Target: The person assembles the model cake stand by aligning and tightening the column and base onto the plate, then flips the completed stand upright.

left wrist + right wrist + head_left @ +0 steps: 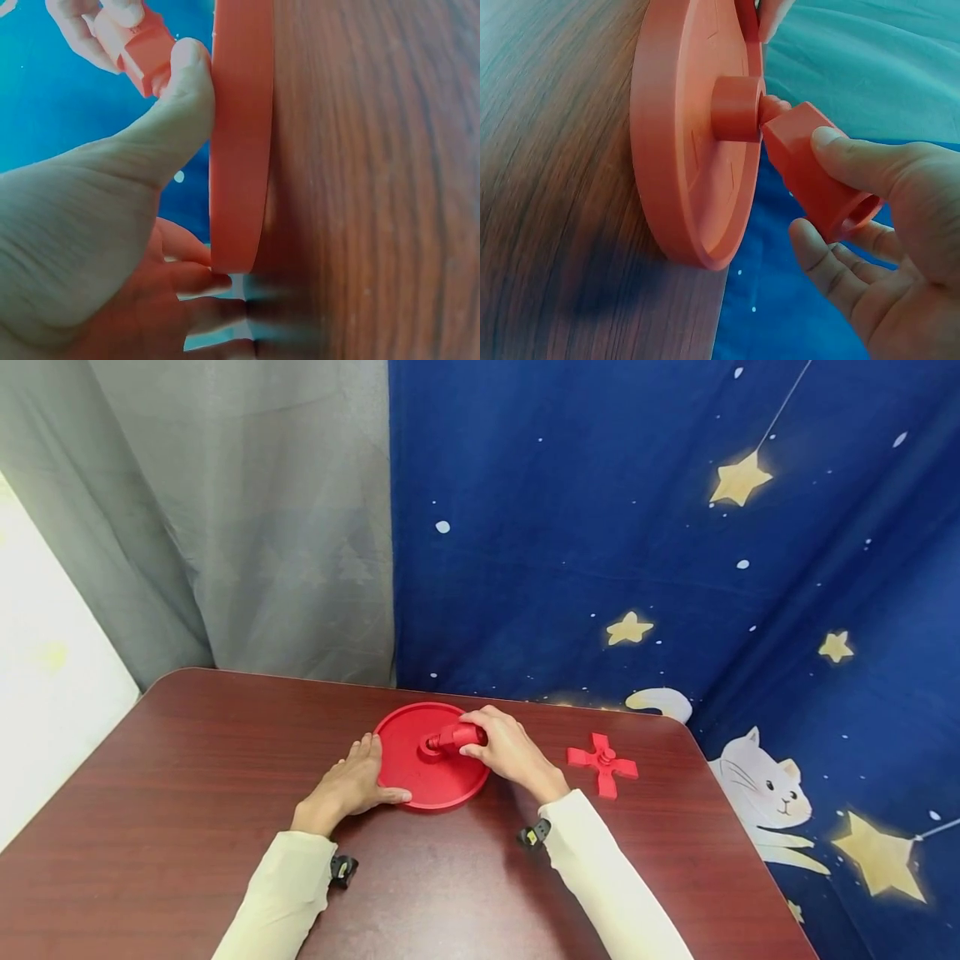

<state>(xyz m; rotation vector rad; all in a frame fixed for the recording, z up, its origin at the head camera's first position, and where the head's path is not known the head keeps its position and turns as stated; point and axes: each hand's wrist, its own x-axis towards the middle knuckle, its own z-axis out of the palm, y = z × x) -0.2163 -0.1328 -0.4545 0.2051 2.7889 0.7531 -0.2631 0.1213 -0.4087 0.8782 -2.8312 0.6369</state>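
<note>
A round red base [442,789] with a raised rim lies on the table, and a short hollow socket [733,109] stands at its centre. My right hand [513,747] grips a thick red post [799,161] between thumb and fingers. The post is tilted, hollow at the held end, and its narrow threaded tip [772,109] meets the socket's mouth at an angle. At the base's left side my left hand [352,783] rests against the rim, fingers extended along the outside and thumb [187,82] laid over the near edge.
A red cross-shaped piece [603,764] with a knob at its middle lies right of the base. The dark wooden table [225,793] ends at a grey curtain [285,527] and a blue star-patterned curtain [540,527] behind. A black camera is strapped to each wrist.
</note>
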